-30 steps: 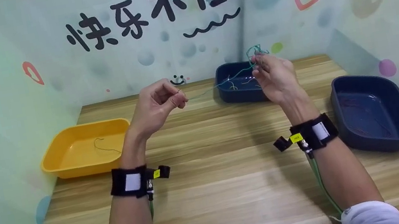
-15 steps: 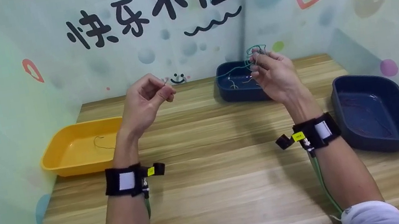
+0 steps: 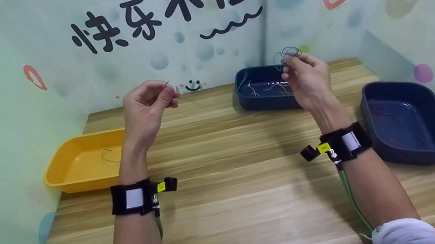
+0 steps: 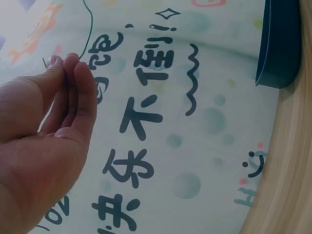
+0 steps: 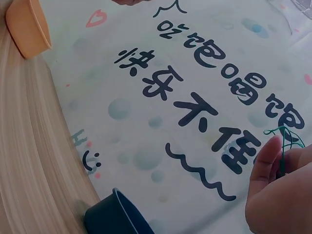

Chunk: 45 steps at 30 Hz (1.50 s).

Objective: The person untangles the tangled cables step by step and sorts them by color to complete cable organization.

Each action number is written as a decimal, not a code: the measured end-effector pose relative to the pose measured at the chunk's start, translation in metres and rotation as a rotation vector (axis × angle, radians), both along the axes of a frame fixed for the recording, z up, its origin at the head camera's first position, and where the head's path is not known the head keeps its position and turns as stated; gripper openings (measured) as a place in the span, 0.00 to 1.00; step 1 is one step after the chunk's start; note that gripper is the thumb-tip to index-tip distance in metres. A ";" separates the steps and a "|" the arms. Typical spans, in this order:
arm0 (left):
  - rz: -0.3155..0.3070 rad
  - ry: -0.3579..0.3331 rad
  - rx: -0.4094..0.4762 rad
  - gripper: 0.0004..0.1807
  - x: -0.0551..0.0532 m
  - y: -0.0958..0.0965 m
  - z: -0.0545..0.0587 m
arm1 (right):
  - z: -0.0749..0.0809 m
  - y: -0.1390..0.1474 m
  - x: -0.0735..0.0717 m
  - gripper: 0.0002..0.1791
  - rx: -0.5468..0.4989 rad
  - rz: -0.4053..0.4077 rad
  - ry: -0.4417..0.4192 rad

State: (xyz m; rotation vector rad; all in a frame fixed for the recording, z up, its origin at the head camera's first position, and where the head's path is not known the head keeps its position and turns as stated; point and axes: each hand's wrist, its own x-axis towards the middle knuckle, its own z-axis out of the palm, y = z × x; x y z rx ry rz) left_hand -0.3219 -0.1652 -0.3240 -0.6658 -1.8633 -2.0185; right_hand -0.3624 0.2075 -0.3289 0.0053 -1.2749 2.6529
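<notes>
Up in the air over the table, my left hand (image 3: pixel 148 107) pinches one end of a thin green string (image 4: pixel 91 24) between thumb and fingertips. A short tip of it pokes out above the thumb. My right hand (image 3: pixel 310 76) pinches the tangled bunch of the same string (image 5: pixel 284 130) near its fingertips, with loops sticking out above. Between the two hands the strand is faint in the head view and hangs slack. Behind and left of my right hand stands a dark blue bin (image 3: pixel 265 102) with several pale strings in it.
A yellow bin (image 3: pixel 76 185) at the left holds one dark string (image 3: pixel 108 157). At the right, another dark blue bin (image 3: pixel 418 153) has reddish strings on its floor. A printed backdrop (image 3: pixel 205 52) rises behind the wooden table (image 3: pixel 237 208).
My left hand has moved left and slightly up with the string's end, widening the gap between the hands. The right hand has shifted a little to the right with the bunch.
</notes>
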 end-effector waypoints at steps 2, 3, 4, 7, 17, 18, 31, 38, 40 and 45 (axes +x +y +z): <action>0.023 -0.001 0.018 0.03 0.001 -0.005 0.001 | -0.002 0.002 -0.001 0.03 0.045 -0.010 -0.011; 0.034 -0.001 0.020 0.04 0.002 -0.007 0.001 | -0.003 0.003 -0.001 0.02 0.072 -0.009 -0.019; 0.047 -0.003 0.017 0.04 0.002 -0.010 0.001 | -0.004 0.004 -0.001 0.02 0.094 -0.008 -0.029; 0.085 -0.007 -0.013 0.05 0.004 -0.018 0.001 | -0.007 0.003 -0.002 0.03 0.157 -0.001 -0.051; 0.275 -0.031 -0.252 0.11 0.017 -0.070 0.017 | -0.009 0.001 -0.002 0.03 0.226 0.024 -0.038; 0.305 -0.027 -0.284 0.11 0.020 -0.077 0.019 | -0.009 0.001 -0.002 0.03 0.232 0.029 -0.035; 0.754 -0.148 -0.844 0.14 0.056 -0.131 0.018 | -0.011 -0.005 -0.001 0.03 0.230 0.077 -0.001; 0.696 -0.267 -1.019 0.13 0.033 -0.127 -0.012 | -0.013 -0.006 0.000 0.04 0.286 0.092 0.008; 0.625 -0.321 -1.015 0.13 0.027 -0.125 -0.018 | -0.014 -0.006 0.000 0.04 0.308 0.096 0.013; 0.539 -0.410 -1.005 0.18 0.019 -0.121 -0.027 | -0.013 -0.009 0.000 0.05 0.345 0.103 0.017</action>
